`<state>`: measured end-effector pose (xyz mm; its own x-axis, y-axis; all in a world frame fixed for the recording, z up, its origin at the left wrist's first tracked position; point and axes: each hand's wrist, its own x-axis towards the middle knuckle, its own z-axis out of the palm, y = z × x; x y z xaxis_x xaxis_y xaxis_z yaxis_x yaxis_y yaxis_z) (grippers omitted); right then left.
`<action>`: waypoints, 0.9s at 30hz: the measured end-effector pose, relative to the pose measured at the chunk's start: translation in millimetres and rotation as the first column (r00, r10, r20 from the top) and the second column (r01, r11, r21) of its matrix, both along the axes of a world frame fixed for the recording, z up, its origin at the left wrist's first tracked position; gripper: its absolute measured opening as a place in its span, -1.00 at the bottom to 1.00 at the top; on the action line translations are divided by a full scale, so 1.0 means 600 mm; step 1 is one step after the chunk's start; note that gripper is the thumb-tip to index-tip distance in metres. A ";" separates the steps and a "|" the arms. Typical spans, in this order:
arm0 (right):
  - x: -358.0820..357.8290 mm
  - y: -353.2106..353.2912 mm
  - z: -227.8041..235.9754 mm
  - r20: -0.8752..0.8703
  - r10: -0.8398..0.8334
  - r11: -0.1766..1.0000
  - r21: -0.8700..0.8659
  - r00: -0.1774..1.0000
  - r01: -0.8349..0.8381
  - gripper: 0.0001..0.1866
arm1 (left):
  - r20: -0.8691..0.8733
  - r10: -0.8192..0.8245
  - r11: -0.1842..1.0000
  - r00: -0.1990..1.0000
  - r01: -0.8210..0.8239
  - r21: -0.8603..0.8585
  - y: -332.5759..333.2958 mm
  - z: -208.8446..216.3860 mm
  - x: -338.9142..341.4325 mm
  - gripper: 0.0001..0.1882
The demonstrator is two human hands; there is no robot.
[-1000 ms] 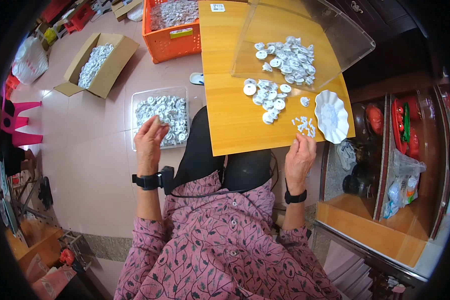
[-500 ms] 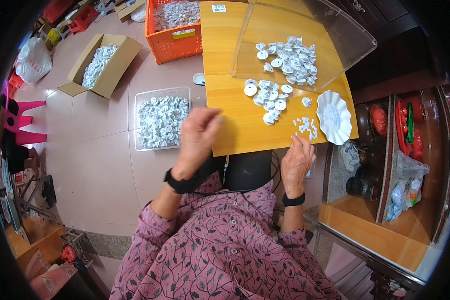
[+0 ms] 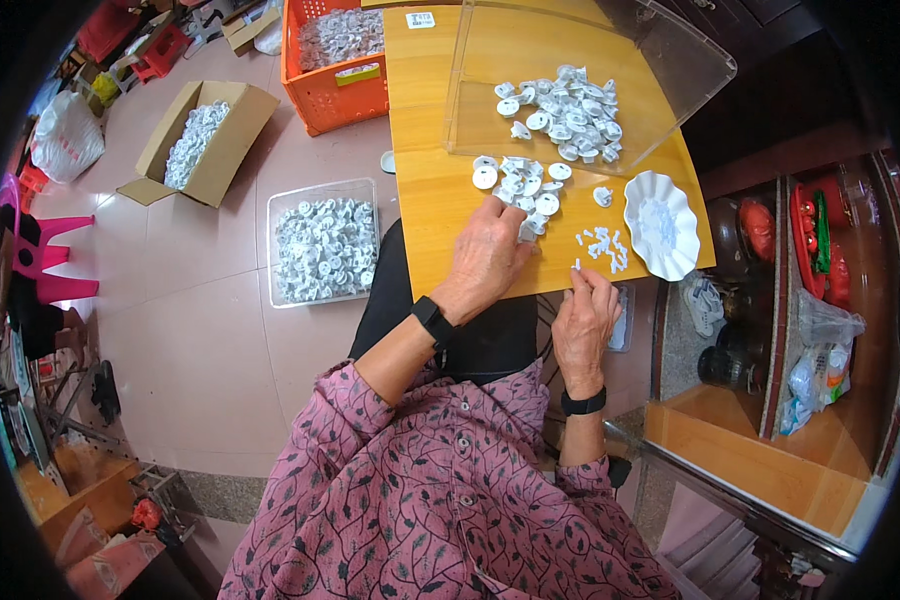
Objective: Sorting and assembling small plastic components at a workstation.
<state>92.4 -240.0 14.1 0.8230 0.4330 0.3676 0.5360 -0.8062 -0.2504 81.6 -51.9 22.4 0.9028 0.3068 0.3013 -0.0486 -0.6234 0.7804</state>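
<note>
My left hand (image 3: 485,252) is at the near pile of white round plastic parts (image 3: 522,178) on the yellow table (image 3: 425,150). Its bent fingers and thumb close around one white plastic part (image 3: 527,229) at the pile's near edge; the fingertips are partly hidden. By the table's front edge, my right hand (image 3: 584,318) pinches a small white peg (image 3: 576,265) between thumb and finger. Just beyond it lie several loose white pegs (image 3: 605,246). A scalloped white dish (image 3: 682,262) holding more pegs stands to their right. One single round part (image 3: 602,197) lies apart.
A clear plastic bin (image 3: 715,88) lies on the table's far part, with a larger pile of parts (image 3: 573,118) in it. On the floor at left are a clear tub (image 3: 272,250) full of parts, a cardboard box (image 3: 238,135) and an orange crate (image 3: 345,105). Shelves (image 3: 720,430) stand at right.
My left hand has swung right, from above the table's left edge near the tub to the near pile of parts. My right hand has stayed by the loose pegs. The view has shifted slightly.
</note>
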 end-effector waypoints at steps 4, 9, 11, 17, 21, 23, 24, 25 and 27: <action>0.002 -0.004 -0.012 0.070 0.021 0.998 0.061 0.997 -0.025 -0.72 | -0.053 0.014 0.999 0.999 -0.012 0.042 -0.008 0.006 0.010 -0.69; 0.008 -0.008 -0.019 0.095 0.062 0.993 0.099 0.994 -0.071 -0.79 | -0.067 0.025 0.993 0.997 -0.017 0.119 -0.010 -0.012 0.012 -0.74; 0.009 -0.009 -0.018 0.096 0.073 0.990 0.111 0.993 -0.084 -0.81 | -0.058 0.030 0.991 0.998 -0.022 0.130 -0.009 -0.015 0.009 -0.79; 0.004 0.003 -0.016 0.110 0.060 0.994 0.085 0.992 -0.070 -0.91 | 0.045 -0.033 0.999 0.998 0.032 0.033 0.018 -0.035 -0.021 -0.80; -0.004 0.017 -0.016 0.123 0.036 0.985 0.161 0.992 -0.056 -0.89 | 0.054 -0.070 0.992 0.996 0.076 -0.105 0.034 -0.031 -0.051 -0.77; -0.010 0.027 -0.008 0.115 0.041 0.978 0.198 0.992 -0.064 -0.88 | -0.004 -0.109 0.945 0.994 0.103 -0.309 0.039 -0.027 -0.069 -0.74; -0.014 0.032 0.000 0.042 0.062 0.959 0.274 0.997 -0.071 -0.88 | -0.006 -0.105 0.946 0.994 0.098 -0.310 0.040 -0.026 -0.075 -0.74; -0.019 0.038 0.007 -0.029 0.088 0.935 0.348 0.996 -0.073 -0.88 | 0.022 -0.166 0.785 0.986 0.146 -0.602 0.041 -0.025 -0.081 -0.73; -0.030 0.046 0.012 -0.248 0.120 0.853 0.522 0.961 0.029 -0.86 | 0.069 -0.211 0.535 0.975 0.174 -0.827 0.045 -0.020 -0.094 -0.71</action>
